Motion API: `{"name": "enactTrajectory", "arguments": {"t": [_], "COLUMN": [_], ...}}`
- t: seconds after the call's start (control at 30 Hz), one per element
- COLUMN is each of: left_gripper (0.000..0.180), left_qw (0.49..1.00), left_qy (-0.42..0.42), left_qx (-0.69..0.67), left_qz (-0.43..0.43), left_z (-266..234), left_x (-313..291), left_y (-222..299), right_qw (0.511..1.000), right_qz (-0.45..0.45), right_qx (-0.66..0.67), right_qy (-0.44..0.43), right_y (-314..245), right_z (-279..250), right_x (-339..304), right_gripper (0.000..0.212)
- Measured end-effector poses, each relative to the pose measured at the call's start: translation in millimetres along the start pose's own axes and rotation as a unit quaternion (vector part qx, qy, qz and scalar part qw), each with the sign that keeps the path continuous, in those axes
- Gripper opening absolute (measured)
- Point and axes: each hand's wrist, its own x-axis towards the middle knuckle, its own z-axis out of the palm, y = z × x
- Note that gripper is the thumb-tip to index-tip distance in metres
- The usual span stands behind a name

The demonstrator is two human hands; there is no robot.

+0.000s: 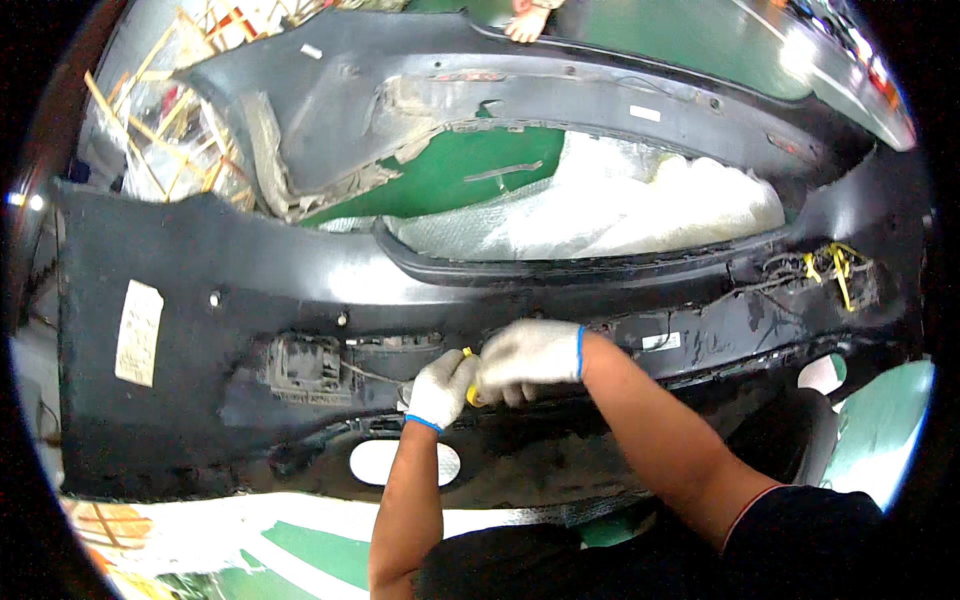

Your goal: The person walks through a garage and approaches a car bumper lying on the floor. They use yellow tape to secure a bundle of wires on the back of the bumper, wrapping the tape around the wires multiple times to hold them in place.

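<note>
A large black car bumper [200,420] lies inner side up in front of me. Over its middle, my left hand [438,388], in a white glove with a blue cuff, is closed on a small yellow strip [473,392] beside a thin dark cable [375,375]. My right hand [530,358], gloved the same way, meets it from the right with curled, slightly blurred fingers; what they hold is hidden. The cable runs left to a dusty black module [305,368] on the bumper. Yellow strips [840,270] hang around the wiring at the right end.
Beyond lies a second dark bumper [340,85], with another person's hand [526,22] on its far edge. Bubble wrap [640,205] lies between the bumpers. Wooden sticks [165,130] and clear plastic are heaped at the far left. A paper label [139,333] sticks to the near bumper.
</note>
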Motion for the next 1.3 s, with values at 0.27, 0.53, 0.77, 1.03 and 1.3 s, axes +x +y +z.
{"name": "enactTrajectory", "arguments": {"t": [0.27,0.53,0.77,1.03,1.3], "left_gripper": [0.033,0.037,0.039,0.043,0.055], "left_qw": [0.999,0.992,0.991,0.997,0.990], "left_qy": [-0.014,0.010,-0.017,-0.049,0.091], "left_qx": [0.038,0.100,0.131,-0.027,-0.069], "left_qz": [0.028,0.077,0.031,-0.054,-0.084], "left_z": [-27.0,-24.4,-7.8,-5.8,-2.5], "left_x": [-11.0,-19.0,-20.0,6.5,25.3], "left_y": [13.8,17.2,-8.0,-42.8,-21.9], "right_qw": [0.856,0.902,0.963,0.905,0.934], "right_qz": [0.253,0.324,0.113,-0.001,0.056], "right_qx": [-0.448,-0.281,-0.110,-0.217,-0.024], "right_qy": [-0.040,-0.046,0.218,0.365,0.353], "right_y": [-22.2,30.2,-11.1,-50.7,35.2], "right_z": [-33.5,-24.7,-33.3,14.8,107.2], "right_x": [110.6,129.9,142.9,43.3,18.7], "right_gripper": [0.052,0.046,0.040,0.056,0.043]}}
